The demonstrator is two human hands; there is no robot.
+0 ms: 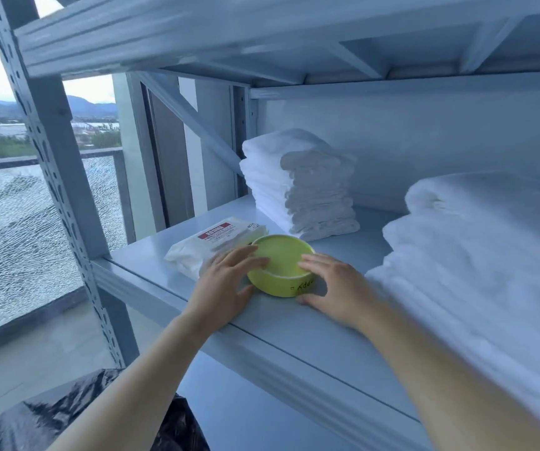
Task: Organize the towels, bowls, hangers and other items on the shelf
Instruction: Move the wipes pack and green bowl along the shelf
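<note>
A yellow-green bowl (281, 265) with dark writing on its side sits on the grey shelf board (310, 333), near the front edge. My left hand (226, 288) cups its left side, fingers over the rim and thumb on the wall. My right hand (337, 288) cups its right side the same way. A white wrapped pack with a red label (210, 245) lies just left of and behind the bowl. A stack of small folded white towels (297, 183) stands at the back. A pile of large white towels (476, 255) fills the right of the shelf.
The upper shelf (262, 34) hangs low overhead. A perforated grey upright (57, 177) and a diagonal brace (190, 118) bound the left side. A black plastic bag (76, 415) sits below left. Cracked balcony glass (28, 236) lies beyond the frame.
</note>
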